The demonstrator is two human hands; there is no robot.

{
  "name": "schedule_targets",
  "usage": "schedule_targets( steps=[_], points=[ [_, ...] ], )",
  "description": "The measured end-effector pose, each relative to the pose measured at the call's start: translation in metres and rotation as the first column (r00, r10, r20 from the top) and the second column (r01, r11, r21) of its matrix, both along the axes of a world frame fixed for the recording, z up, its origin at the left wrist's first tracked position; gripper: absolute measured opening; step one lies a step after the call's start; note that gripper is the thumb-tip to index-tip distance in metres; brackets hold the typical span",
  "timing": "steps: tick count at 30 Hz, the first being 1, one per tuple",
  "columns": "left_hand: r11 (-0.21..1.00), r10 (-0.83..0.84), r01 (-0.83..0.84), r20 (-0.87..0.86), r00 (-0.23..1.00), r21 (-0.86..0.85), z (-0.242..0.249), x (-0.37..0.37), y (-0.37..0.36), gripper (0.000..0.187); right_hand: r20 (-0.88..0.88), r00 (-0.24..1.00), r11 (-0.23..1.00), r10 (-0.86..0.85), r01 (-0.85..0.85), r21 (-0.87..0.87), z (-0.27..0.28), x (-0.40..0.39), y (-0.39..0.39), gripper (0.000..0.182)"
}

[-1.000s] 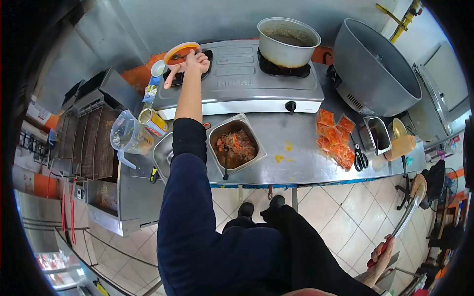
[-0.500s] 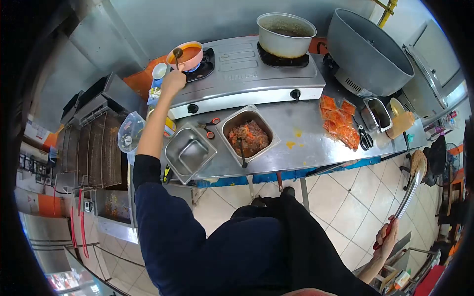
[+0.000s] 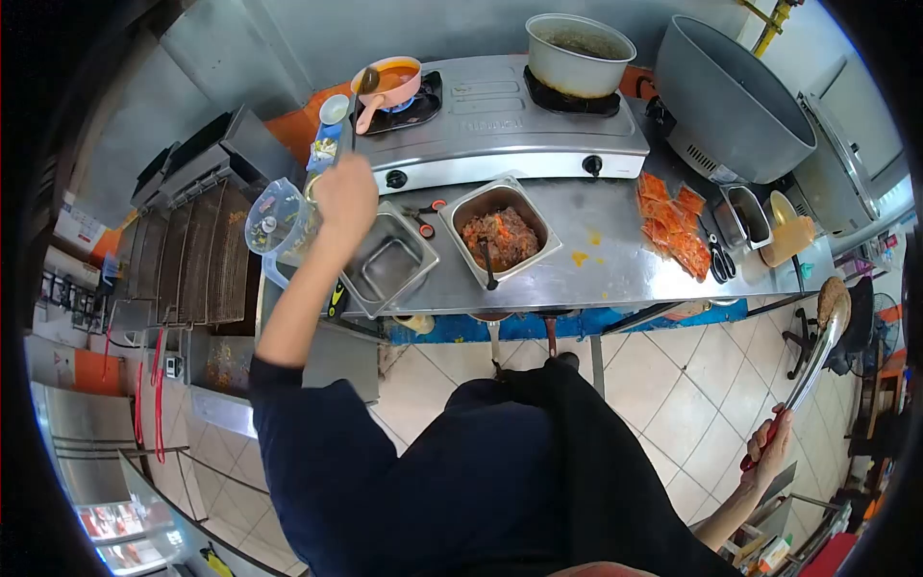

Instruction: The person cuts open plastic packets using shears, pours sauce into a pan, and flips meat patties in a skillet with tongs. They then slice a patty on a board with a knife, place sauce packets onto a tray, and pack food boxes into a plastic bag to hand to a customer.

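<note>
My left hand (image 3: 348, 199) is closed, apparently around the long handle of a ladle (image 3: 368, 81). The ladle's dark bowl is at the left rim of a small pink saucepan (image 3: 380, 100) of orange-red sauce, above a lit blue flame. The saucepan's handle points toward me, untouched. Low on the right, my right hand (image 3: 769, 450) grips the red handle of metal tongs (image 3: 808, 370). Between the tongs' tips is a browned piece of food (image 3: 833, 300), probably meat, held over the floor side of the counter.
A steel pan of chopped reddish mixture (image 3: 500, 238) with a spoon stands beside a bare steel pan (image 3: 387, 258). A large pot (image 3: 581, 67) sits on the stove's right burner. Sealed red packets (image 3: 673, 226), scissors (image 3: 719, 260) and a clear jug (image 3: 279, 219) are on the counter.
My left hand has drawn back toward me from the saucepan, uncovering its handle, with the ladle's handle now stretching toward me. The tongs and browned piece stay in my right hand.
</note>
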State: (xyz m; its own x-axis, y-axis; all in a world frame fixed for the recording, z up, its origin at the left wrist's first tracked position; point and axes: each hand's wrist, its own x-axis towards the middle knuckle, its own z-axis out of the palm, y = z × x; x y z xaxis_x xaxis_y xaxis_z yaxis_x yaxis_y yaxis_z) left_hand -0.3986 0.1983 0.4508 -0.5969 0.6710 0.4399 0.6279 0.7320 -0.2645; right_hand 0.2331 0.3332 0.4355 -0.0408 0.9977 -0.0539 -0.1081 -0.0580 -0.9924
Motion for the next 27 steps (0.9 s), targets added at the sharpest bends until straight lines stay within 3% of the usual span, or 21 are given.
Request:
schedule_targets(
  steps=[1, 2, 5, 6, 8, 9, 11, 12, 13, 15, 17, 19, 21, 23, 25, 26, 27],
  points=[
    [0.999, -0.045, 0.044, -0.038, 0.998, -0.017, -0.003, 0.025, -0.024, 0.009, 0.004, 1.0, 1.0, -0.005, 0.005, 0.01, -0.001, 0.002, 0.001, 0.03],
    [0.998, 0.036, -0.032, 0.057, 0.998, -0.062, -0.005, 0.046, -0.044, 0.007, 0.004, 1.0, 1.0, -0.003, 0.003, 0.008, -0.001, 0.004, 0.003, 0.03],
    [0.93, 0.148, -0.034, 0.287, 0.946, -0.367, -0.027, 0.102, -0.104, 0.01, -0.024, 1.0, 1.0, 0.017, -0.017, -0.009, -0.005, 0.012, 0.001, 0.03],
    [0.926, 0.148, -0.031, 0.286, 0.947, -0.377, -0.037, 0.099, -0.107, 0.01, -0.012, 1.0, 1.0, 0.021, -0.021, -0.004, -0.003, 0.01, 0.003, 0.03],
    [0.876, 0.275, -0.046, 0.42, 0.865, -0.48, -0.054, 0.093, -0.106, 0.034, -0.001, 1.0, 1.0, 0.016, -0.016, 0.004, -0.006, 0.014, 0.004, 0.031],
    [0.875, 0.259, -0.028, 0.419, 0.87, -0.483, -0.06, 0.094, -0.103, 0.034, -0.001, 1.0, 1.0, -0.004, 0.004, 0.001, -0.009, 0.017, 0.005, 0.031],
    [0.909, 0.359, -0.235, 0.364, 0.859, -0.343, -0.042, 0.107, -0.081, 0.062, -0.007, 1.0, 0.996, -0.018, 0.017, -0.089, -0.012, 0.023, 0.005, 0.031],
    [0.9, 0.368, -0.219, 0.385, 0.846, -0.378, -0.028, 0.108, -0.073, 0.077, 0.039, 0.998, 0.992, -0.056, 0.06, -0.109, -0.011, 0.024, 0.003, 0.031],
    [0.901, 0.389, -0.267, 0.365, 0.846, -0.342, -0.012, 0.115, -0.06, 0.072, 0.01, 0.996, 0.984, -0.088, 0.089, -0.156, -0.02, 0.037, 0.006, 0.03],
    [0.982, 0.183, -0.156, 0.318, 0.93, -0.109, -0.011, 0.105, -0.055, 0.067, 0.045, 0.991, 0.977, -0.129, 0.134, -0.167, -0.015, 0.039, 0.001, 0.028],
    [0.978, 0.191, -0.15, 0.345, 0.919, -0.142, 0.028, 0.133, -0.014, 0.057, 0.17, 0.967, 0.943, -0.188, 0.226, -0.244, -0.007, 0.039, 0.002, 0.027],
    [0.975, -0.194, 0.129, 0.423, 0.885, 0.179, 0.017, 0.138, 0.016, 0.049, 0.076, 0.987, 0.952, -0.139, 0.155, -0.266, -0.014, 0.056, 0.01, 0.027],
    [0.934, -0.356, 0.163, 0.776, 0.52, 0.319, 0.035, 0.2, 0.084, 0.041, 0.049, 0.99, 0.957, -0.13, 0.138, -0.255, -0.027, 0.081, 0.03, 0.029],
    [0.894, -0.43, 0.224, 0.883, 0.188, 0.388, 0.019, 0.251, 0.14, 0.034, 0.053, 0.984, 0.955, -0.168, 0.176, -0.238, -0.041, 0.107, 0.042, 0.03],
    [0.852, -0.385, 0.407, 0.921, 0.058, 0.33, -0.002, 0.315, 0.206, 0.031, 0.005, 0.98, 0.948, -0.198, 0.193, -0.254, -0.051, 0.146, 0.059, 0.031],
    [0.755, -0.459, 0.56, 0.885, 0.082, 0.34, -0.024, 0.349, 0.238, 0.032, -0.002, 0.974, 0.94, -0.226, 0.217, -0.262, -0.056, 0.169, 0.068, 0.031],
    [0.707, -0.449, 0.618, 0.893, 0.017, 0.343, -0.048, 0.383, 0.268, 0.033, 0.003, 0.965, 0.927, -0.264, 0.254, -0.275, -0.063, 0.188, 0.074, 0.03]
  ],
)
